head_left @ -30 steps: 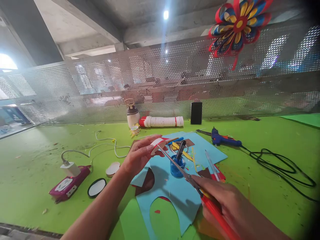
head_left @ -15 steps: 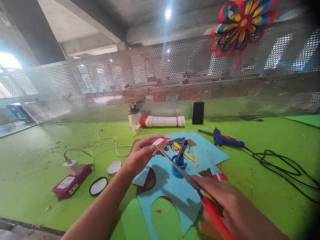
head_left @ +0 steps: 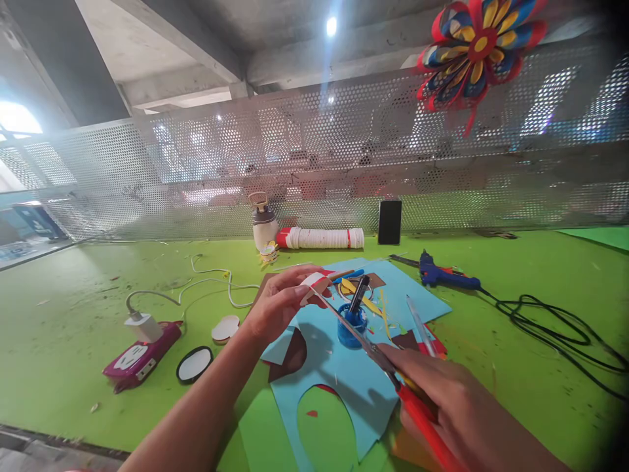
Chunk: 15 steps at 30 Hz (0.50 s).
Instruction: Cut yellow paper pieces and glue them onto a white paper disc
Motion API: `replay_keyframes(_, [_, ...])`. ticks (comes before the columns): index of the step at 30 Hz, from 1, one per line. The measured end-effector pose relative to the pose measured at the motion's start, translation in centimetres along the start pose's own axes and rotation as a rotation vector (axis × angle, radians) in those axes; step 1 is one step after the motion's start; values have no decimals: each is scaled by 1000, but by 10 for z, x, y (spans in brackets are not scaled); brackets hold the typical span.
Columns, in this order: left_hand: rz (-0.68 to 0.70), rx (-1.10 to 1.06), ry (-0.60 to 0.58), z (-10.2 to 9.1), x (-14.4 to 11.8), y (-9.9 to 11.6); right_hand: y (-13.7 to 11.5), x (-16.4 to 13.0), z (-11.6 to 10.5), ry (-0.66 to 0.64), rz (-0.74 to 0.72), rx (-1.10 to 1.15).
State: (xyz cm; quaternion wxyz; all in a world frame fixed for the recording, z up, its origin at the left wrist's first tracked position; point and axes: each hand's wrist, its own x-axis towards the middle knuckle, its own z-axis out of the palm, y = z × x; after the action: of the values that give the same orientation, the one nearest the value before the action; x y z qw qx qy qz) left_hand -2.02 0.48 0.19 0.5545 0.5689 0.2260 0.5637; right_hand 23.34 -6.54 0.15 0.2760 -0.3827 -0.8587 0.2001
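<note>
At centre of the frame, above the green desk [head_left: 73,314]: left hand [head_left: 275,307] closed with fingertips pinching a small red and white paper piece [head_left: 314,283], held up over the blue paper sheet [head_left: 344,373]. Lower right of the frame: right hand [head_left: 442,400] gripping red-handled scissors [head_left: 373,357], blades pointing up-left, tips touching the paper piece. Just behind the blades, a blue pot [head_left: 351,324] with a dark brush standing in it, on the blue sheet. Right of centre, a blue glue gun [head_left: 445,275] lying on the desk, black cable [head_left: 555,321] coiled beside it. Lower left, a magenta power strip [head_left: 140,354] with white charger plugged in, near a round black-rimmed mirror [head_left: 194,364]. Far centre, against the perforated metal screen [head_left: 196,177], a white roll [head_left: 322,238] and a black box [head_left: 390,222]. Upper right, a paper flower [head_left: 479,46] hanging.
</note>
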Motion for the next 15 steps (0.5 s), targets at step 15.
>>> replay_keyframes(15, [-15, -49, 17, 3, 0, -4, 1, -2, 2, -5, 43, -9])
